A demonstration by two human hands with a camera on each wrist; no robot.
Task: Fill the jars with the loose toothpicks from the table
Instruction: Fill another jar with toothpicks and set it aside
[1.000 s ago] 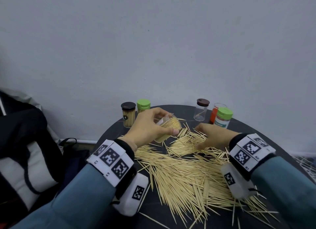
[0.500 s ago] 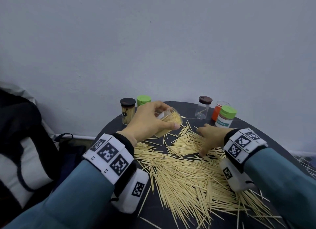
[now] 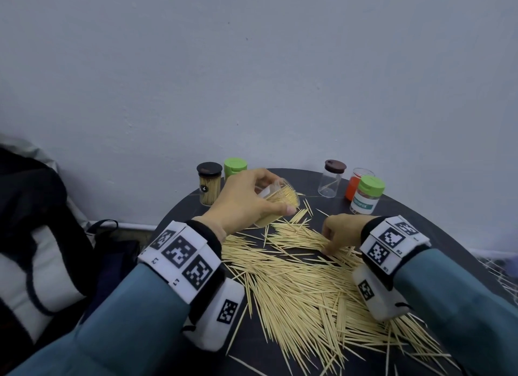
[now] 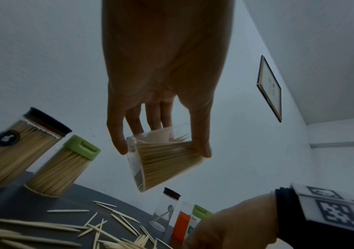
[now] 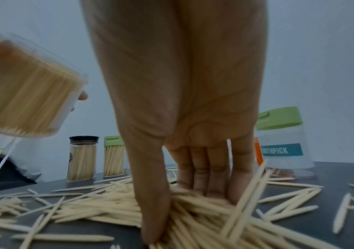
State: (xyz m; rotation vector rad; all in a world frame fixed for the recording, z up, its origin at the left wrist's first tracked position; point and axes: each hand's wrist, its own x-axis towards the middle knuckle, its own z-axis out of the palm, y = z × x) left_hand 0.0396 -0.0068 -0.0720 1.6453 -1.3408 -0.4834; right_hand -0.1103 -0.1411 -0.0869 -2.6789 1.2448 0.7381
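Under the right hand [image 3: 340, 232], thumb and fingers close on a bundle of toothpicks [image 5: 195, 207] lying flat on the surface [image 3: 414, 224]. To its left, raised and well apart, the left hand [image 3: 244, 204] grips the tilted open jar [image 3: 276, 204], its mouth toward the right hand.

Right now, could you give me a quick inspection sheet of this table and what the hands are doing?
Surface: dark round table, against a pale wall.
Job's things: loose toothpicks spread widely; held jar tilted, nearly full; two filled lidded jars; clear jar almost empty.
Clutter: labelled green-lidded jar, orange container.
Grippers: left hand grips held jar; right hand gathers toothpicks.
Cables: nothing seen.
Surroundings: dark bag, framed picture.
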